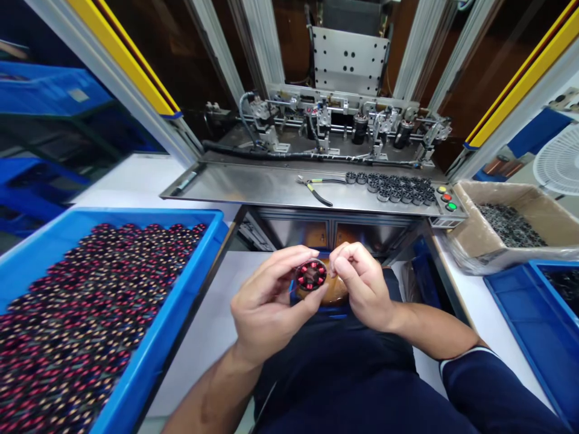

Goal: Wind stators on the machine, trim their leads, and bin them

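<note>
A round black part with red windings [312,275] faces up, held at its rim between the thumb and fingers of my left hand [271,301]. Just to its right is my right hand [362,283], thumb and fingertips pinched together beside the part. Whatever lies between those fingertips is too small to make out. Both hands are above my lap, in front of the machine's metal ledge [253,187].
A blue bin [217,232] at left holds many wound parts. Pliers [316,187] and rows of black parts [402,188] lie on the ledge, beside coloured buttons [447,198]. At right stand a cardboard box [479,232] and another blue bin [520,319].
</note>
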The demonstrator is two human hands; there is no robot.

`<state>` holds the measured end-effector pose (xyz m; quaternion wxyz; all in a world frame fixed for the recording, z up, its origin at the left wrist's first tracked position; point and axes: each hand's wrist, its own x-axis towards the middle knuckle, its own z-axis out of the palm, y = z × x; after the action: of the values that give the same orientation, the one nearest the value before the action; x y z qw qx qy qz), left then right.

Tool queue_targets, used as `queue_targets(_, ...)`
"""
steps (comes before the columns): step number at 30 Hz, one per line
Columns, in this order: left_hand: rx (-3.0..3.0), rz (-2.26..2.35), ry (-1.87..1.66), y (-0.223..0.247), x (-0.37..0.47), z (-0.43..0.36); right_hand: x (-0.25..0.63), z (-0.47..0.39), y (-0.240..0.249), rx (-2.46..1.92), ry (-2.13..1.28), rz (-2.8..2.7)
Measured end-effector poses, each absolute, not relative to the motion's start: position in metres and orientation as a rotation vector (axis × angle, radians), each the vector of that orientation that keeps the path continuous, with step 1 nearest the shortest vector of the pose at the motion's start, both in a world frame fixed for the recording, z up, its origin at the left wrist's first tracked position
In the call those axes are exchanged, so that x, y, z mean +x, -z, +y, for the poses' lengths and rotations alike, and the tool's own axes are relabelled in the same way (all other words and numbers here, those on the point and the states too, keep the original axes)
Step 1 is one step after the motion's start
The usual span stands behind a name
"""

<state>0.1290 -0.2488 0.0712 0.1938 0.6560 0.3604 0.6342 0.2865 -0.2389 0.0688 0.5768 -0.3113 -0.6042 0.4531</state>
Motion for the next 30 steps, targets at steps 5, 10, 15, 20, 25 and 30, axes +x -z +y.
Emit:
queue_targets(5, 1.976, 1.0, -1.746, -0.072, 0.124, -0.248, 0.295, -0.233, -0.071, -0.676, -0.822, -1.541)
queue_targets(10, 2.049, 1.032, -1.735, -0.073, 0.125, -0.249, 0.295, -0.229, -0.086, -0.651, -0.749, -1.598)
queue_targets(15, 1.904, 0.985, -1.744, -0.074, 0.127, -0.25, 0.289, -0.231, -0.086, -0.824, -1.069, -1.354)
queue_targets(20, 1.691, 0.961, -1.708, -0.077, 0.123, -0.247, 0.292, -0.232, -0.075, -0.694, -1.178, -1.284)
queue_targets(25, 1.602, 0.934, -1.649, -0.079, 0.121, -0.244, 0.295, -0.229, -0.069, -0.494, -1.156, -1.421)
queue_targets(30, 1.62, 0.901, -1.646, -0.082, 0.123, -0.246, 0.295, -0.228, -0.08, -0.459, -0.974, -1.494)
